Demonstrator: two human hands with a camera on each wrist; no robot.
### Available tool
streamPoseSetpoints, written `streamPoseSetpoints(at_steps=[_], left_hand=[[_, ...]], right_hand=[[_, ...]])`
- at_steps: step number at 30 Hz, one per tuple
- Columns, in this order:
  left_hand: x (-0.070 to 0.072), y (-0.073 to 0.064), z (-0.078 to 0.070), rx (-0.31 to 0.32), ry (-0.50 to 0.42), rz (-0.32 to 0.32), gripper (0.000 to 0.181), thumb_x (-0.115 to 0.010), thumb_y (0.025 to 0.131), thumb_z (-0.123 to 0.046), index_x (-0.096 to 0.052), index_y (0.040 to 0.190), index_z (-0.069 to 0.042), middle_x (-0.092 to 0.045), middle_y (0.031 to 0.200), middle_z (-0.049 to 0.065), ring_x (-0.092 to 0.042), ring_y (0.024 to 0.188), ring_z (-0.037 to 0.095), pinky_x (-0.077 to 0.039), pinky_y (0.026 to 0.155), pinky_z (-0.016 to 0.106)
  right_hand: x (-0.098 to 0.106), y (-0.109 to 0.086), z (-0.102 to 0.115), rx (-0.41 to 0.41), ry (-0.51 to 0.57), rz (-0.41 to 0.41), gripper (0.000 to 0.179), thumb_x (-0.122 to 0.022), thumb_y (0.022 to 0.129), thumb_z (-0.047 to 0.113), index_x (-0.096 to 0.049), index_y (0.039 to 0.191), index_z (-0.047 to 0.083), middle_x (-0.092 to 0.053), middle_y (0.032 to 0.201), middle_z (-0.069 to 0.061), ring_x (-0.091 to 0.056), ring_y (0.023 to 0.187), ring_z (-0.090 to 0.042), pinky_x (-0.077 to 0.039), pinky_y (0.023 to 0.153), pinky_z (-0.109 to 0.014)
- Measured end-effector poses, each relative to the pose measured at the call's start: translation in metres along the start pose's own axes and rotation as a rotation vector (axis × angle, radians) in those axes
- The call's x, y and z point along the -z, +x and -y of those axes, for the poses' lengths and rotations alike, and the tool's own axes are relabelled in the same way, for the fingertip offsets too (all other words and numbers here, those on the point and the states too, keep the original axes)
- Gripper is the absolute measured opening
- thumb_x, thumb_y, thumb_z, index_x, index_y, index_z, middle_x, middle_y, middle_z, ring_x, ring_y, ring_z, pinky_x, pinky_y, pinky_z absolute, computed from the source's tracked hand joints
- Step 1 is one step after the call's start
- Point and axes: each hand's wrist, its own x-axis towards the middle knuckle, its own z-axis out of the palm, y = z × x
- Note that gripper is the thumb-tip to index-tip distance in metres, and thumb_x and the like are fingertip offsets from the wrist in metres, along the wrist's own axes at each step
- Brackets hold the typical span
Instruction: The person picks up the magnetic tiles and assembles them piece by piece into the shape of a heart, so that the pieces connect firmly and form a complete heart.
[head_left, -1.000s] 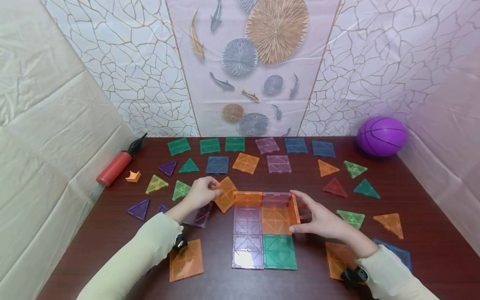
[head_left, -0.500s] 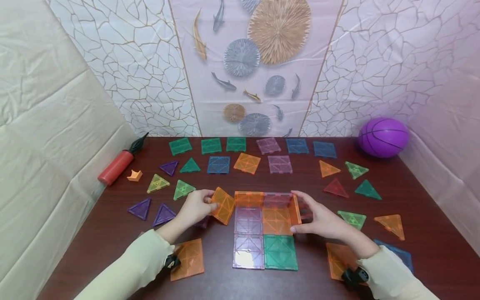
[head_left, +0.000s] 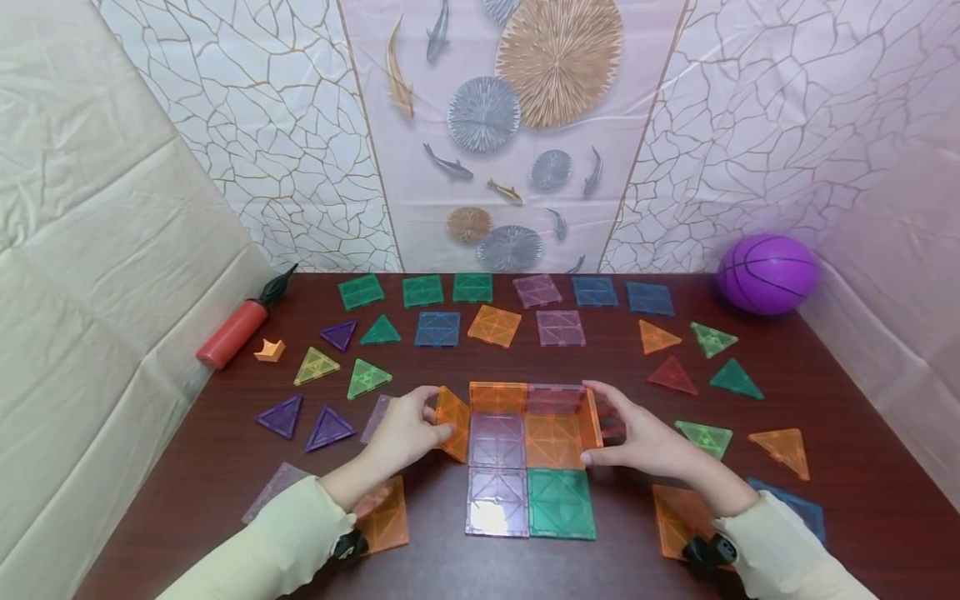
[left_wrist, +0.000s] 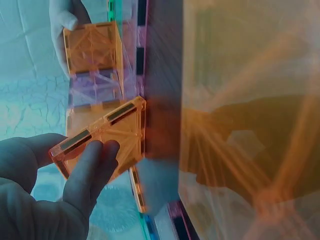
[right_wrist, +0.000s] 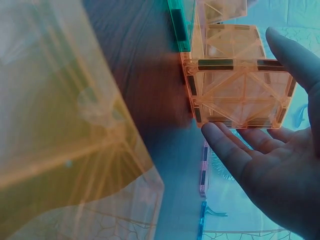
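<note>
My left hand (head_left: pixel 405 429) pinches an orange square magnetic tile (head_left: pixel 453 423) by its outer edge. The tile stands tilted just left of a small build, its far edge close to the back wall's left corner; whether they touch I cannot tell. The build's floor has two pink tiles (head_left: pixel 496 442), one orange tile (head_left: pixel 553 443) and a green tile (head_left: pixel 561 505). Its back wall is an orange tile (head_left: pixel 498 397) beside a pink one (head_left: pixel 553 400). My right hand (head_left: pixel 637 437) holds the upright orange side-wall tile (right_wrist: pixel 244 95) between thumb and fingers.
Square tiles, including a blue one (head_left: pixel 437 329), lie in rows behind the build. Triangle tiles, such as a purple one (head_left: pixel 330 428) and a red one (head_left: pixel 672 375), lie at both sides. A red hand pump (head_left: pixel 232 335) and a purple ball (head_left: pixel 768 274) stand near the back corners.
My left hand has lowered the orange tile toward the table and turned it more upright beside the build's left side. The right hand has stayed at the side wall.
</note>
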Motion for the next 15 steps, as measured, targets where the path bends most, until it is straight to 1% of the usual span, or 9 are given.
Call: streamPoseSetpoints(at_steps=[5, 12, 15], left_hand=[[-0.005, -0.001, -0.004, 0.006, -0.009, 0.013, 0.063, -0.077, 0.078, -0.011, -0.049, 0.132, 0.005, -0.067, 0.074, 0.004, -0.059, 0.057, 0.011, -0.049, 0.054, 0.027], [-0.011, -0.002, -0.008, -0.077, 0.029, 0.01, 0.06, -0.075, 0.081, -0.019, -0.051, 0.131, 0.003, -0.071, 0.081, 0.007, -0.06, 0.057, 0.009, -0.049, 0.054, 0.027], [-0.013, -0.004, -0.01, -0.081, 0.031, 0.022, 0.061, -0.074, 0.083, -0.027, -0.051, 0.131, 0.002, -0.072, 0.085, 0.008, -0.06, 0.059, 0.009, -0.05, 0.055, 0.027]], right_hand=[[0.001, 0.0, 0.0, 0.012, 0.003, 0.001, 0.096, -0.08, 0.079, 0.03, -0.02, 0.151, 0.013, -0.045, 0.138, -0.024, -0.056, 0.114, -0.039, -0.051, 0.089, -0.05], [0.001, 0.0, -0.001, 0.034, 0.011, 0.003, 0.096, -0.08, 0.08, 0.029, -0.02, 0.151, 0.011, -0.044, 0.139, -0.024, -0.054, 0.116, -0.04, -0.051, 0.089, -0.05], [0.0, 0.0, -0.002, 0.032, 0.014, 0.004, 0.096, -0.081, 0.079, 0.029, -0.02, 0.152, 0.012, -0.043, 0.14, -0.023, -0.054, 0.117, -0.04, -0.051, 0.089, -0.049]])
